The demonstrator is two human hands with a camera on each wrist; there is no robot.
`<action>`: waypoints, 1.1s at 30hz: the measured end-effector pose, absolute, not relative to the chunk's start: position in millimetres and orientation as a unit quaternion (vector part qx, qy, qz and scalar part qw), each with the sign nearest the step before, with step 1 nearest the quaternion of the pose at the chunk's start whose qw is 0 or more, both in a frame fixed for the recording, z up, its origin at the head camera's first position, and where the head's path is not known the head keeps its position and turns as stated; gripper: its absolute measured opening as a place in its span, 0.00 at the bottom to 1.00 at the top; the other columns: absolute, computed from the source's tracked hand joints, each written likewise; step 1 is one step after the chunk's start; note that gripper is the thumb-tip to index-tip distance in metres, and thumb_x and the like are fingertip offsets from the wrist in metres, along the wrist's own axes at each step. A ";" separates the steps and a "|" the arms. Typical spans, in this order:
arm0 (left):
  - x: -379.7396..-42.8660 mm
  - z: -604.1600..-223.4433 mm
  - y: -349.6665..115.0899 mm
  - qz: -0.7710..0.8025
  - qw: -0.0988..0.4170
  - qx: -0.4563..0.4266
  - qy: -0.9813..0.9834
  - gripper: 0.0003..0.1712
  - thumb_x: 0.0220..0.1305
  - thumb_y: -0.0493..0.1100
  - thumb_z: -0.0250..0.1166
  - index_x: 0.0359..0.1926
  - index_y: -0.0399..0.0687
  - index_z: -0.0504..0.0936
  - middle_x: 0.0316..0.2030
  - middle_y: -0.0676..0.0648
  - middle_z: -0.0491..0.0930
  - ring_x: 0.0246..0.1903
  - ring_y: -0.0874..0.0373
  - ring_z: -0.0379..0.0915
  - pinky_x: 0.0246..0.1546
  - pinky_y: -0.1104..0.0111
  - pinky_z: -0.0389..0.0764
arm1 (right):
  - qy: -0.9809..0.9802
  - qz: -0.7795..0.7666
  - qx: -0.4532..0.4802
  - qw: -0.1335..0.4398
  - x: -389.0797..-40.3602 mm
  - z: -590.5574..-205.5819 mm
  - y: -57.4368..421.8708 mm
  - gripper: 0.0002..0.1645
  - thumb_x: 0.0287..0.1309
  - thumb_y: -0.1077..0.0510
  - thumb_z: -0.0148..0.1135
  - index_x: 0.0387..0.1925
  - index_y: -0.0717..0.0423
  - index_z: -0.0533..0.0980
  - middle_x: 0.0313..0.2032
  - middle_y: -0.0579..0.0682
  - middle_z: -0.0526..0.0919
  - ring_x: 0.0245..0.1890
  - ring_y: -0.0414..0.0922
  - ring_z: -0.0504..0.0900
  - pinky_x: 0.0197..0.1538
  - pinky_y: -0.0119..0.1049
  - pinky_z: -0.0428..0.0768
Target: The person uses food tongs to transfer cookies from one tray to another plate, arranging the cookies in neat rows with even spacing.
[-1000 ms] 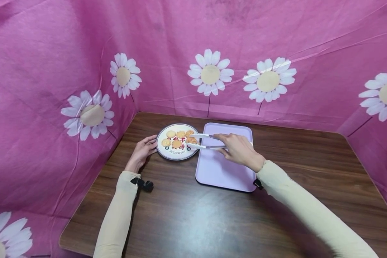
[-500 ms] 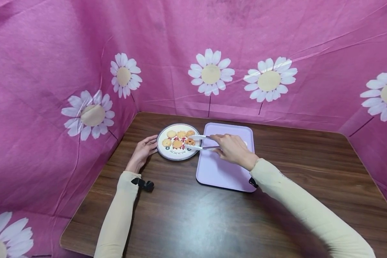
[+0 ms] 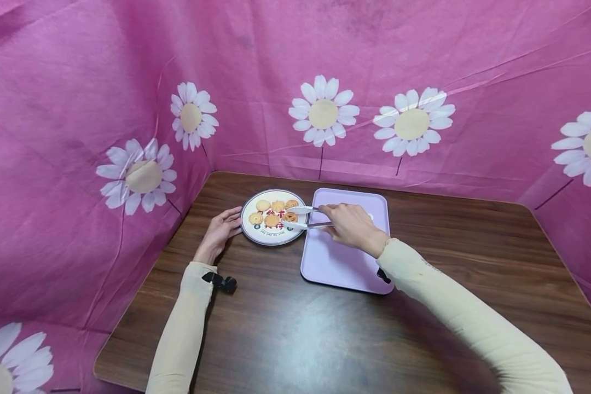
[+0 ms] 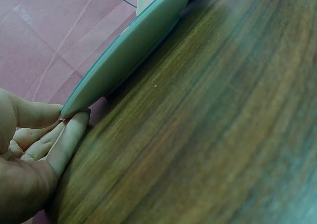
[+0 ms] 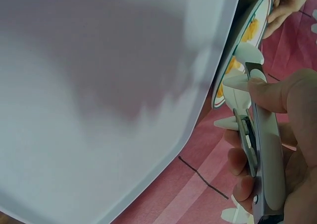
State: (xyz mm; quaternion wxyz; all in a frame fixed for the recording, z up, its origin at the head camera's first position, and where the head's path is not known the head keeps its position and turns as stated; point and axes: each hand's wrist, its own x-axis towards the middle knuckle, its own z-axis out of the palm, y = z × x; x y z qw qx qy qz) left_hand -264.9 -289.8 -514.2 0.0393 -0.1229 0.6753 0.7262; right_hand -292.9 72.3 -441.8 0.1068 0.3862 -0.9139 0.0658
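Note:
A round white plate (image 3: 272, 238) with a dark rim line and red lettering stands on the table, with several cookies on it, among them a round brown cookie (image 3: 272, 220). My left hand (image 3: 219, 235) pinches its left rim; in the left wrist view the thumb and fingers meet at the plate's edge (image 4: 124, 50). My right hand (image 3: 352, 225) grips metal tongs (image 3: 320, 224) with white tips. The parted tips reach over the plate's right side, around a browned cookie (image 3: 290, 217). Whether they touch it I cannot tell.
A lilac tray (image 3: 342, 268) lies right of the plate, beneath my right hand. A small pale thing (image 3: 371, 216) on it is mostly hidden by that hand. Pink daisy-printed cloth (image 3: 256, 82) hangs behind and beside the brown wooden table (image 3: 276, 328).
My right hand has moved left with the tongs, bringing their tips lower and around the browned cookie at the plate's right. The left hand has stayed at the plate's rim.

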 end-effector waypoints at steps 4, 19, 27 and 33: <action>-266.5 -514.0 -287.9 0.725 0.041 -0.123 0.676 0.31 0.78 0.31 0.54 0.78 0.35 0.62 0.75 0.28 0.63 0.44 0.73 0.77 0.42 0.81 0.83 | -0.915 0.064 0.384 0.108 -291.8 -441.2 73.4 0.22 0.58 0.50 0.76 0.50 0.52 0.79 0.32 0.50 0.87 0.27 0.53 0.84 0.22 0.51 0.81; -268.4 -514.0 -284.5 0.724 0.041 -0.131 0.676 0.31 0.78 0.31 0.54 0.78 0.37 0.63 0.75 0.31 0.65 0.46 0.72 0.77 0.42 0.80 0.83 | -0.913 0.064 0.381 0.134 -279.1 -440.7 84.9 0.32 0.58 0.50 0.76 0.62 0.54 0.77 0.44 0.51 0.90 0.34 0.55 0.87 0.25 0.52 0.83; -262.7 -517.1 -287.0 0.713 0.042 -0.132 0.687 0.31 0.78 0.32 0.54 0.78 0.38 0.63 0.76 0.31 0.65 0.46 0.71 0.77 0.42 0.81 0.82 | -0.917 0.097 0.358 0.146 -271.7 -448.3 109.1 0.36 0.58 0.49 0.76 0.66 0.53 0.77 0.50 0.53 0.90 0.39 0.56 0.88 0.30 0.53 0.84; -266.5 -517.1 -289.1 0.719 0.040 -0.132 0.681 0.31 0.78 0.31 0.54 0.78 0.38 0.63 0.76 0.31 0.65 0.46 0.71 0.77 0.43 0.81 0.82 | -0.925 0.115 0.327 0.156 -274.4 -445.6 137.8 0.36 0.59 0.48 0.76 0.66 0.52 0.76 0.48 0.57 0.91 0.38 0.56 0.88 0.29 0.58 0.84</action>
